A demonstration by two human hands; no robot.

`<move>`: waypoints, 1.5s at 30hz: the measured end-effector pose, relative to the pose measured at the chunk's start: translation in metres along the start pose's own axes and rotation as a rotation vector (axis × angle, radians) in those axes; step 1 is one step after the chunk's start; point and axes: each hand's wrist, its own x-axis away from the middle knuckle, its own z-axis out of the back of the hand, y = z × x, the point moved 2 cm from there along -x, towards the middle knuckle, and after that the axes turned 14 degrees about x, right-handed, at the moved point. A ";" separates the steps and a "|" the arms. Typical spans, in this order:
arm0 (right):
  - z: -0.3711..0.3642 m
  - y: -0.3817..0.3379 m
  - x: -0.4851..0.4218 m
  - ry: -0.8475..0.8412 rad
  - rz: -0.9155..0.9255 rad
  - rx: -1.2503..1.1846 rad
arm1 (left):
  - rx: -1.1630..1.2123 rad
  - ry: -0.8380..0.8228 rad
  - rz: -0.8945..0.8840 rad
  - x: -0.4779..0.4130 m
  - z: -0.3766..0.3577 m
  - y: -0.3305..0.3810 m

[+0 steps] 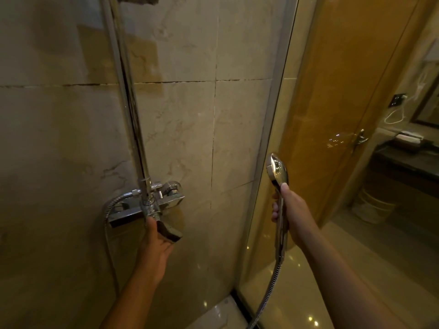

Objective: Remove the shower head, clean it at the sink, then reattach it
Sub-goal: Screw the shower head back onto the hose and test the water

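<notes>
So the right hand (288, 211) is wrapped tight around the handle of the shower head (278, 170), thumb pressed up near the base of the chrome face, which stands upright just above the fist. The metal hose (269, 289) drops out of the bottom of that hand and curls down toward the floor. Over to the left of it, the left hand (155, 243) is reaching up under the mixer tap (152, 205) on the tiled wall, fingers closed around a dark sponge (169, 232) that sits right under the tap body, touching it or nearly so. The chrome riser pipe (131, 110) runs straight up from above that hand. Wooden door (342, 96) sits behind the right hand.
</notes>
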 end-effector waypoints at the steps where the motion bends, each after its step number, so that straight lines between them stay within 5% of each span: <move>1: -0.001 0.000 0.000 -0.008 0.010 0.000 | 0.009 0.005 0.010 -0.001 0.001 0.001; 29: 0.007 0.006 -0.004 0.122 0.103 0.114 | -0.120 -0.114 0.131 -0.016 0.016 0.004; 45: 0.019 -0.011 -0.047 -0.286 0.124 0.243 | -0.168 -0.097 0.172 -0.014 0.018 0.013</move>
